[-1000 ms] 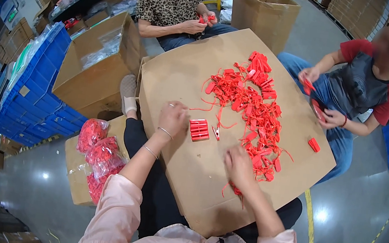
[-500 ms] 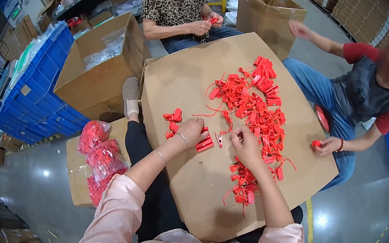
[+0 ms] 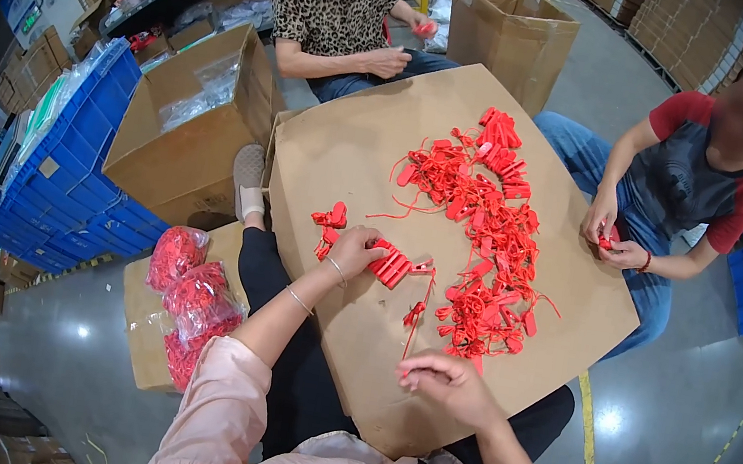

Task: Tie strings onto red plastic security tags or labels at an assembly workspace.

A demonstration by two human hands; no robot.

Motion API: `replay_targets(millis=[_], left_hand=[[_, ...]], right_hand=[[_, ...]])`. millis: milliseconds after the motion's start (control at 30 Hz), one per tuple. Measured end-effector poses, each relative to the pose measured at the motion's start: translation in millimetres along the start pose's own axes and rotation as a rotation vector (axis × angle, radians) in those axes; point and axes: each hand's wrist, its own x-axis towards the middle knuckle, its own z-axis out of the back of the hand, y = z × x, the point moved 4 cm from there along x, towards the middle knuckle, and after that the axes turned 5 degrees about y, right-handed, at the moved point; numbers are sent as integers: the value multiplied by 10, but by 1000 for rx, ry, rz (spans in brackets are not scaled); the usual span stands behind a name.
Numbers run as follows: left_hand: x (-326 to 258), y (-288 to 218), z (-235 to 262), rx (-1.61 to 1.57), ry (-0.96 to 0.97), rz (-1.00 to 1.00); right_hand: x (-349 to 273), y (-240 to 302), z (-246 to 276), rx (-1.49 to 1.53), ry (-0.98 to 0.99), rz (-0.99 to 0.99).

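My left hand (image 3: 357, 251) is closed around one end of a row of small red plastic pieces (image 3: 391, 267), just above the cardboard surface (image 3: 357, 326). A small red piece with a shiny part (image 3: 424, 267) sits at the row's right end. From there a thin red cord (image 3: 423, 302) runs toward me, with a small red knotted bunch (image 3: 414, 313) along it. My right hand (image 3: 454, 388) pinches the cord's near end, nearer my body. Right of both hands spreads a large pile of red pieces with cords (image 3: 495, 241). A few more red pieces (image 3: 331, 216) lie beyond my left hand.
A person in a leopard-print shirt (image 3: 337, 11) sits across; another in a red-and-grey shirt (image 3: 690, 155) sits at right, both handling red pieces. Open cartons (image 3: 182, 146) (image 3: 506, 36) stand left and far. Bagged red pieces (image 3: 198, 297) and blue crates (image 3: 66, 158) are at left.
My right hand has drawn back toward my body, pulling the cord long. My left hand has shifted slightly. The person at right has brought both hands together; the person across has moved their hands apart.
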Motion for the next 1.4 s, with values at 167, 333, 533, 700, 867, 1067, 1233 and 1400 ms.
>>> replay_targets(millis=[167, 333, 533, 700, 867, 1067, 1233, 1400], left_hand=[[-88, -16, 8, -361, -89, -71], [-294, -167, 69, -563, 18, -4], [-910, -338, -287, -1162, 405, 262], [-1303, -554, -374, -1056, 327, 226], [-1556, -688, -445, -1029, 309, 235], [-1654, -790, -552, -1034, 354, 142], [-1727, -832, -603, -1010, 428, 146], [-1750, -826, -644, -1055, 440, 158]], right_hand=[[-220, 30, -288, -444, 62, 110], [-361, 164, -433, -356, 52, 178], [-431, 59, -300, -695, -254, 329], [-438, 3, -164, -731, -433, 308], [-417, -104, -5, -682, -564, 368], [-397, -533, 89, -43, -538, 142], [-406, -589, 120, -192, -600, 98], [-384, -395, 38, -559, -608, 180]])
